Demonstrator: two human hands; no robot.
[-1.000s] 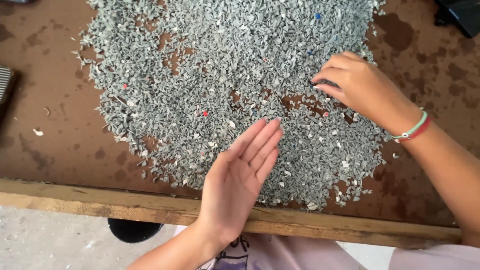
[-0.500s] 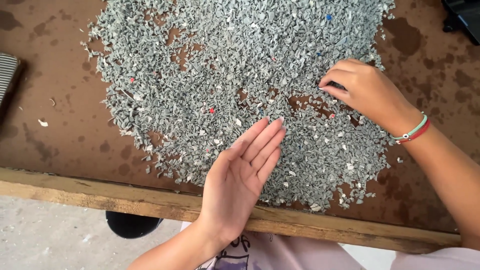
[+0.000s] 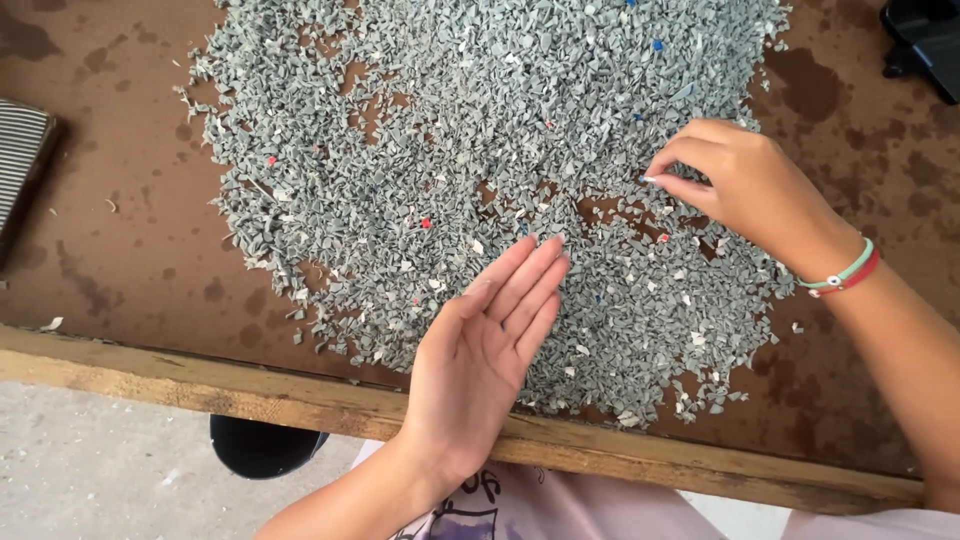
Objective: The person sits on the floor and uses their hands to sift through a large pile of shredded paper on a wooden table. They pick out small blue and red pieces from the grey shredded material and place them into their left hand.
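Note:
A wide heap of small grey plastic flakes (image 3: 480, 120) covers a brown board (image 3: 130, 200), with a few red (image 3: 426, 224) and blue (image 3: 657, 45) bits mixed in. My left hand (image 3: 485, 350) lies palm up and flat over the near edge of the heap, fingers together and nothing in it. My right hand (image 3: 740, 185), with a green and red bracelet at the wrist, hovers over the flakes on the right, thumb and fingers pinched together at the tips. I cannot tell whether a flake is between them.
A wooden rail (image 3: 250, 395) runs along the board's near edge. A ribbed grey object (image 3: 20, 150) sits at the left edge, a black object (image 3: 925, 40) at the top right. A dark round container (image 3: 262, 448) stands on the concrete floor below.
My right hand has lifted slightly and its fingers have drawn into a pinch. My left hand stays palm up in the same place. The view has shifted a little.

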